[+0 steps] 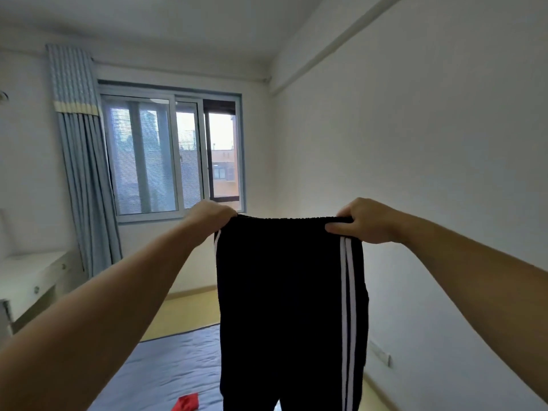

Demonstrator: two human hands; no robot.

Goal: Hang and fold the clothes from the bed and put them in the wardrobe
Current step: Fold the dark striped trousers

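Black track pants point(281, 292) with white side stripes are held up in the air, dead centre of the frame, hanging from the waistband point(284, 218). The left grip point(212, 216) is clamped round the waistband's left corner with the fingers curled over the top. The right grip point(364, 222) pinches the right corner, thumb on the near side. The legs drop out of the bottom of the frame, so I can't tell if they're twisted or straight. The blue bed point(178, 366) sits lower left underneath, with a red garment point(186, 404) lying on it at the bottom edge. What could go wrong, I reckon: that elastic waistband looks bunched, so if either corner slips the pants swing lopsided and the fold comes out crooked. Lowering them blind could also land the legs on the red garment and drag it along. Wardrobe isn't in view
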